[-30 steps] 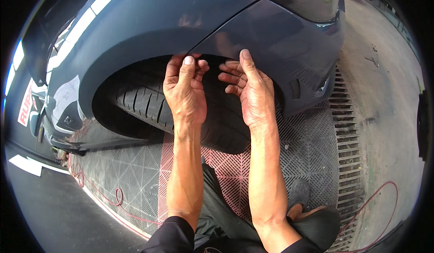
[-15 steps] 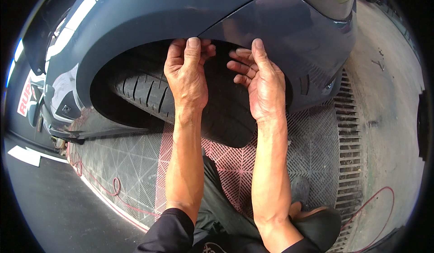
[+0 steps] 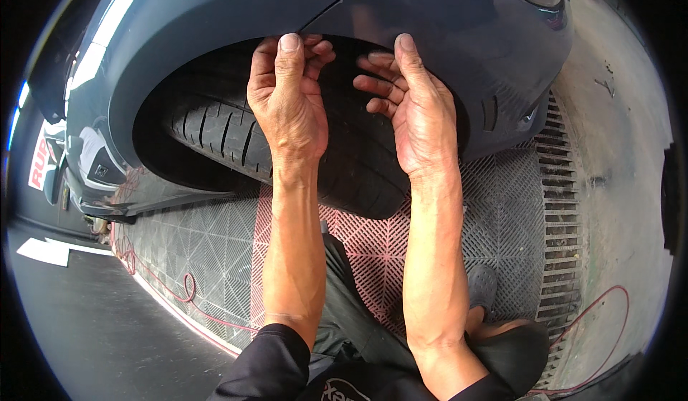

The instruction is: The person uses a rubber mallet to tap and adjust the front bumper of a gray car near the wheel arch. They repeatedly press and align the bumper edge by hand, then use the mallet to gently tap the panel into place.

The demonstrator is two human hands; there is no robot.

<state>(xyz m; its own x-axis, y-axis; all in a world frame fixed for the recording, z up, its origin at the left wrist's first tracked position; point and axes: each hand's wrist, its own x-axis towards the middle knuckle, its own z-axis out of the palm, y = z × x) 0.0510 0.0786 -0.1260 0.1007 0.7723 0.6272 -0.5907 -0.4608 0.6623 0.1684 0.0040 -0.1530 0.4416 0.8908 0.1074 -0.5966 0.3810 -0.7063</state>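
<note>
A dark grey car's fender [image 3: 215, 14] curves over a black tire [image 3: 222, 132], which is turned in its wheel well. My left hand [image 3: 292, 103] grips the wheel-arch edge just below the panel seam, thumb outside and some fingertips tucked at the lip. To its right, my right hand [image 3: 424, 121] lays its thumb against the edge of the bumper [image 3: 494, 64]. The fingers of that hand are loosely curled and apart, in front of the dark wheel well. No tool shows in either hand.
Grey and red grid floor tiles [image 3: 373, 250] lie below the car. A slotted drain [image 3: 561, 222] runs along their right side, beside bare concrete [image 3: 623, 157]. A thin red hose [image 3: 190, 286] winds over the floor at left. My bent knee is at lower right.
The car and both hands sit slightly higher in the picture as the view has shifted. Both hands keep nearly the same places at the arch edge.
</note>
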